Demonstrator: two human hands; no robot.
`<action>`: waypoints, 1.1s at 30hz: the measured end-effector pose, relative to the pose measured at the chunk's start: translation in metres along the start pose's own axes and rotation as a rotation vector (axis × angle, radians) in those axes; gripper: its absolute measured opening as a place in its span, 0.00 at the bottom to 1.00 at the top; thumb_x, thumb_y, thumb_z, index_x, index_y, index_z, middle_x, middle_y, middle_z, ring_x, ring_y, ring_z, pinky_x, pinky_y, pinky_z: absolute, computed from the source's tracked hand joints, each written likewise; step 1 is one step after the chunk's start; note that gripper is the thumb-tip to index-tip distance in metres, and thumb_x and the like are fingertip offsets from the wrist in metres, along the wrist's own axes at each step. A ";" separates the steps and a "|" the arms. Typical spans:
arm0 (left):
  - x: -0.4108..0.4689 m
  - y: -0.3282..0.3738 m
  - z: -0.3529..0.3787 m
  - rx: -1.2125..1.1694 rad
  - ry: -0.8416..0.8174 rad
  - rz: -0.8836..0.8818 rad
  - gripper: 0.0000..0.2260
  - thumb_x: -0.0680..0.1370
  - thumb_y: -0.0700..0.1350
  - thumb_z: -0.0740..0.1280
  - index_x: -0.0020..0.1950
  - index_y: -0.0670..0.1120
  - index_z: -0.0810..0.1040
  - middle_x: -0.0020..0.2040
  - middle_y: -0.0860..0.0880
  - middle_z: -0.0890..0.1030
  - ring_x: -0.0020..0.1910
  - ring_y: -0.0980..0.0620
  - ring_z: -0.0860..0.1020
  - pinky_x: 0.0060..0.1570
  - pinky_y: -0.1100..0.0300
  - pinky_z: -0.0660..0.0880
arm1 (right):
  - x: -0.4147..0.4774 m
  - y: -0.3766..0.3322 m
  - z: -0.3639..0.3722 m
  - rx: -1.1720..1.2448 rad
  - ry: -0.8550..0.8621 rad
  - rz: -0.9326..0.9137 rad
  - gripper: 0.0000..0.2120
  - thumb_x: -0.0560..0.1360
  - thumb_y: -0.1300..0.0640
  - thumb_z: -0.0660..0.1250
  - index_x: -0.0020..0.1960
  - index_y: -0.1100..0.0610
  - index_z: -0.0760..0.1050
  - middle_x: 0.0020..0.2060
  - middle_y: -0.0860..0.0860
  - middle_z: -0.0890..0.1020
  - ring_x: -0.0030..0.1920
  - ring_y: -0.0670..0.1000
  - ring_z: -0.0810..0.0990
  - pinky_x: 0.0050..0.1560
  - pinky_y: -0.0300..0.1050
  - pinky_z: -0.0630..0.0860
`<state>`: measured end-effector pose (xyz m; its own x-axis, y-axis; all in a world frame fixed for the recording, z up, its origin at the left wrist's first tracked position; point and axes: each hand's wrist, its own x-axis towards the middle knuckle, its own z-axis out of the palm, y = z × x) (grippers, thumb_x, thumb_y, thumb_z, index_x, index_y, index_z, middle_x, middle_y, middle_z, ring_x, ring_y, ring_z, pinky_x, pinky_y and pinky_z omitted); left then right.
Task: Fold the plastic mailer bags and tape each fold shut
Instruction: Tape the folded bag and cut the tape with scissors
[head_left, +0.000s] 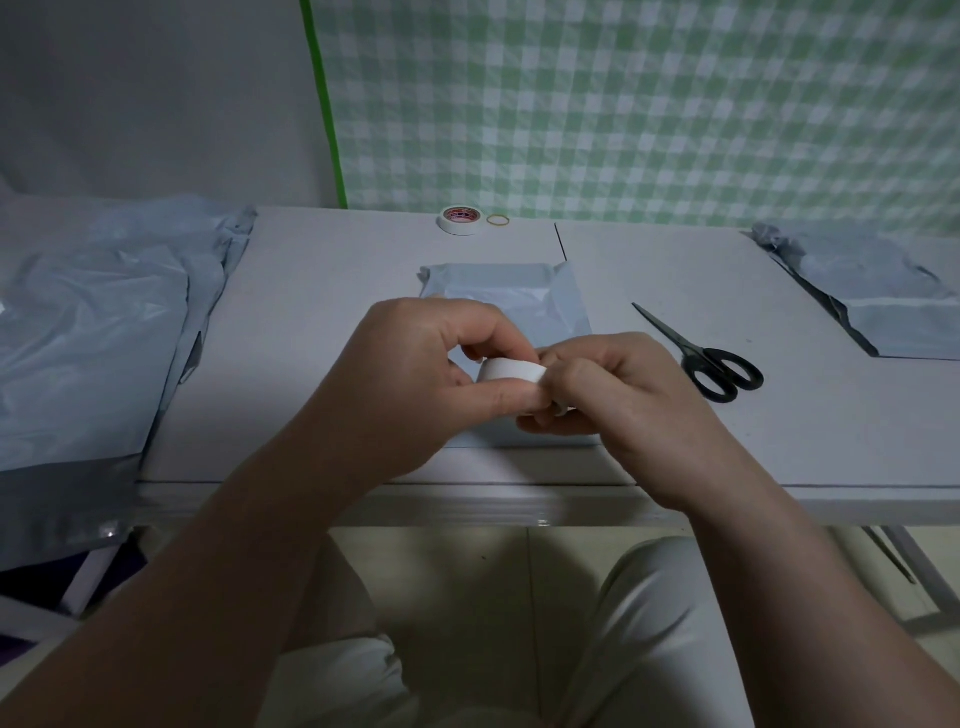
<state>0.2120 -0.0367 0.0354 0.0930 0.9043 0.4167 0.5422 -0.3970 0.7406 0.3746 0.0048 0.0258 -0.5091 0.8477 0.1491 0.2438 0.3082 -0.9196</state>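
Mailers in a flat pile (88, 338) lie at the left end of the desk (322, 312), spilling over its edge. They look unfolded, so I judge them to be the work left to do. Just right of that, the left hand (415, 384) grips a white tape roll (511, 370), thumb and fingers curled round it, held above the desk's near edge. Beneath both hands lies a folded mailer (498, 296) with its flaps turned in. No tape shows on it, though the hands hide much of it. Far behind it sit a second tape roll (458, 220) and a rubber band (497, 220), just beside each other. The right hand (618, 395) pinches at the held roll's rim, probably picking loose the tape's end. That would put this bag at the taping step, with the fold made and the strip not yet pulled. Scissors (711, 358) lie closed further right, near the hand but apart from it. At the far right, a right-hand pile (883, 306) of smaller folded mailers looks like finished pieces. Overall the task seems partway through.
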 end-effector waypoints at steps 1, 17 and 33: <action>0.000 0.000 0.000 0.016 0.004 0.007 0.06 0.64 0.50 0.75 0.37 0.58 0.80 0.38 0.62 0.80 0.26 0.61 0.76 0.30 0.75 0.66 | 0.000 -0.001 0.001 0.017 -0.001 0.010 0.11 0.65 0.56 0.59 0.26 0.56 0.74 0.27 0.50 0.78 0.35 0.55 0.78 0.41 0.57 0.76; 0.002 -0.013 0.001 -0.083 0.066 -0.061 0.05 0.69 0.45 0.73 0.42 0.54 0.82 0.37 0.59 0.80 0.37 0.64 0.76 0.37 0.72 0.70 | 0.001 0.011 -0.008 0.338 -0.106 0.120 0.12 0.67 0.60 0.61 0.40 0.58 0.84 0.42 0.57 0.84 0.49 0.54 0.82 0.54 0.45 0.79; 0.001 -0.021 0.024 0.466 0.302 0.167 0.06 0.73 0.38 0.67 0.45 0.41 0.84 0.40 0.45 0.84 0.39 0.48 0.81 0.42 0.53 0.75 | -0.001 0.011 0.014 -0.435 0.313 -0.123 0.07 0.75 0.54 0.67 0.45 0.53 0.84 0.53 0.36 0.81 0.47 0.51 0.83 0.47 0.53 0.79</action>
<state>0.2205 -0.0238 0.0081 0.0034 0.7230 0.6908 0.8573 -0.3577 0.3702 0.3664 0.0017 0.0107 -0.3017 0.8614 0.4086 0.5507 0.5072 -0.6629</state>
